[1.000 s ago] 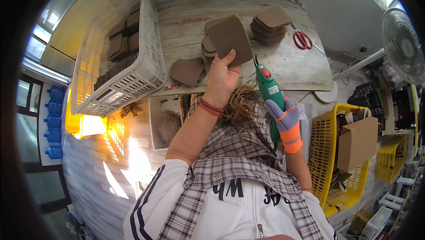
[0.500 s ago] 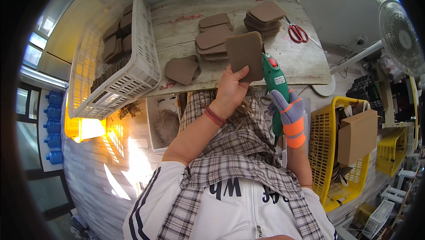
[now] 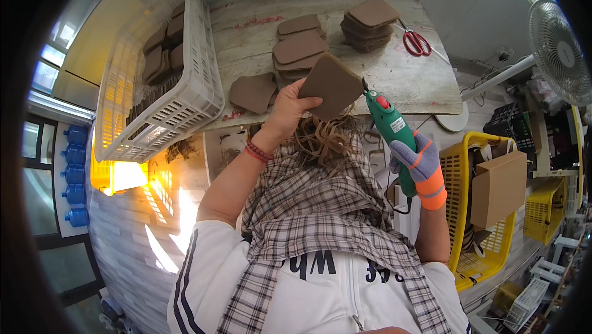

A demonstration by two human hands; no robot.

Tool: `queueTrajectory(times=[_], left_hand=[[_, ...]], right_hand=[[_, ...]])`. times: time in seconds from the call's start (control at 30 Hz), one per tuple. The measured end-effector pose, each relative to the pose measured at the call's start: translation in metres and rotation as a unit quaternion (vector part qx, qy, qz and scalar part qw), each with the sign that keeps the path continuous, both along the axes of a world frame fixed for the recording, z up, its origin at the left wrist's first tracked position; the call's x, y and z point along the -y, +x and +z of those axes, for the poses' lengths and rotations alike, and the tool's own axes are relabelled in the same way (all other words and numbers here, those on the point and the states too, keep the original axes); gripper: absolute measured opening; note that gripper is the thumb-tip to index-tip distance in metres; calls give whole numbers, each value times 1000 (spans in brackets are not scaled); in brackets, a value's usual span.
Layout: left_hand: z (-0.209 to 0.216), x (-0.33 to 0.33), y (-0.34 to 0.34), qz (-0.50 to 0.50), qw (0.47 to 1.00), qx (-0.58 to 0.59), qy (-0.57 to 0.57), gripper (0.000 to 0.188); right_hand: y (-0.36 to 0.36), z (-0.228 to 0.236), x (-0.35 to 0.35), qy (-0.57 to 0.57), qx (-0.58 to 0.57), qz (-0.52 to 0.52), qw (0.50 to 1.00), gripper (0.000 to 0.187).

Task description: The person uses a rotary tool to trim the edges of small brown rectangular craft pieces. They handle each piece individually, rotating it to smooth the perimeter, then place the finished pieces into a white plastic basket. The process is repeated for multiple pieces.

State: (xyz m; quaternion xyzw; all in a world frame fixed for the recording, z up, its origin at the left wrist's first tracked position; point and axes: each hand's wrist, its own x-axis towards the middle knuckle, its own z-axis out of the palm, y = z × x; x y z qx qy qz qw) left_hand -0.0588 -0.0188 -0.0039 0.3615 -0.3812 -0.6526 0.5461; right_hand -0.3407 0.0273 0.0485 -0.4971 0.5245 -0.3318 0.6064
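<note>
My left hand [image 3: 292,110] is closed on a flat brown pad [image 3: 333,85] with rounded corners, tilted over the table's front edge, thumb on its face. In a grey and orange glove, my right hand [image 3: 417,160] grips a green corded power tool [image 3: 390,119] with a red switch. The tool's thin dark tip is beside the pad's right edge; whether they touch I cannot tell. Thin brown strips [image 3: 325,138] lie on my checked apron below the pad. Past my left hand are loose pads [image 3: 253,92] and a stack of pads [image 3: 300,49].
On the worn wooden table [image 3: 246,38] stand a taller pad stack [image 3: 370,20] and red-handled scissors [image 3: 417,43]. A white crate [image 3: 206,75] of pads is at left. At right are a yellow basket [image 3: 452,177] holding a cardboard box [image 3: 497,189], and a white fan [image 3: 558,47].
The pad has turned clockwise and tilted as my left hand moved left and slightly down. My right hand has carried the power tool right and down, and the strips on my apron show more.
</note>
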Motion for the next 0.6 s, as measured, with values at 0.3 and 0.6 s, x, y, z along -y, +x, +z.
queueTrajectory(times=[0.3,0.6], left_hand=[[3,-1,28,-118,983,132,49,42],[3,-13,24,-154,973,156,76,39]], right_hand=[[7,-2,-9,14,-50,50,997,40],[16,-11,-3,23,-27,53,998,36]])
